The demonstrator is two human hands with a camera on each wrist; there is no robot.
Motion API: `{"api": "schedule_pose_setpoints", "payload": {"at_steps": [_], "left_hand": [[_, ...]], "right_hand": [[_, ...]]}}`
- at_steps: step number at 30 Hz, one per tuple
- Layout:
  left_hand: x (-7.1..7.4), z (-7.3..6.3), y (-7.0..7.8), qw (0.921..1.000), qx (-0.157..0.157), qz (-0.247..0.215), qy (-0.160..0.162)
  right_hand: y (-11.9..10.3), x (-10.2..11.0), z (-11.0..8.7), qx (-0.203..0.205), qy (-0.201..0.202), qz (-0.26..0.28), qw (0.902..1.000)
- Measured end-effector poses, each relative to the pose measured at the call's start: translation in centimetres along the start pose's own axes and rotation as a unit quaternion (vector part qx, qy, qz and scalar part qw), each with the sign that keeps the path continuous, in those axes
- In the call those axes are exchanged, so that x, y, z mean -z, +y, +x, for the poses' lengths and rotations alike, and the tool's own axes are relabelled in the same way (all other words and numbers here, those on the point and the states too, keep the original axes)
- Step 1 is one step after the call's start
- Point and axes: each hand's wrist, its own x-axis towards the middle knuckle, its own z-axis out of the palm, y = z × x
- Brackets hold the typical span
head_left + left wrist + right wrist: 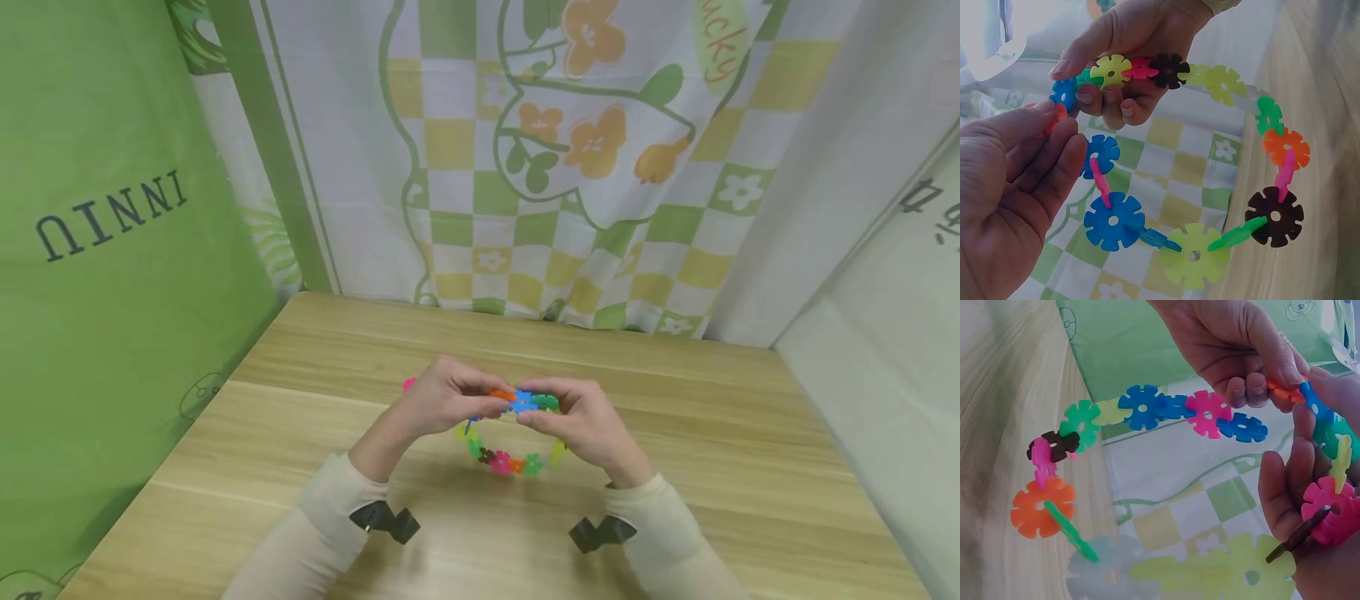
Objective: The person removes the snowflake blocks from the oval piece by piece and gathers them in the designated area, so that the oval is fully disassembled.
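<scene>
My left hand (442, 400) pinches an orange snowflake disc (1286, 391) between thumb and fingers. Thumb and fingers of my right hand (588, 421) grip a blue snowflake disc (1063, 95) that meets the orange one edge to edge. From the right hand a chain of slotted plastic discs hangs down in a curve and comes back up beside the left hand. It includes a dark brown disc (1274, 217), a yellow-green disc (1195, 256) and a pink disc (1209, 414). Its upper blue disc (1243, 428) lies close by the left fingers, which partly hide that side.
Both hands are above a wooden table (262, 467). A small pink piece (408, 384) shows beyond the left hand. A checked, flowered curtain (525, 167) hangs behind the table, with a green cloth (112, 292) at left and a white one (885, 333) at right.
</scene>
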Motion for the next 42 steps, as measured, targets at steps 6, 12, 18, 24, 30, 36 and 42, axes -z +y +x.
{"api": "schedule_pose_setpoints", "payload": {"at_steps": [6, 12, 18, 24, 30, 36, 42], "left_hand": [[0.0, 0.0, 0.1, 0.9999, 0.01, 0.002, 0.013], [0.1, 0.0, -0.1, 0.9999, 0.001, -0.002, 0.013], [0.3, -0.1, -0.6, 0.9984, -0.029, -0.043, -0.025], [0.3, -0.2, -0.8, 0.9989, -0.023, -0.036, -0.021], [0.2, -0.4, -0.7, 0.9998, -0.014, -0.001, 0.015], [1.1, -0.8, -0.5, 0.9978, 0.046, 0.006, 0.047], [3.4, -1.9, -2.2, 0.9786, 0.173, 0.034, 0.106]], "right_hand": [[0.0, -0.1, 0.1, -0.011, 0.02, -0.011, 0.9997], [0.2, -0.3, 0.1, -0.016, 0.018, 0.004, 0.9997], [0.5, -0.3, 0.0, 0.02, -0.025, 0.064, 0.9974], [0.4, -0.4, 0.1, 0.012, -0.021, 0.058, 0.998], [0.4, -0.5, 0.1, 0.017, 0.006, 0.045, 0.9988], [0.5, -0.2, 0.2, 0.01, 0.04, 0.052, 0.9978], [0.3, 0.5, -0.2, -0.023, 0.046, 0.033, 0.9981]]}}
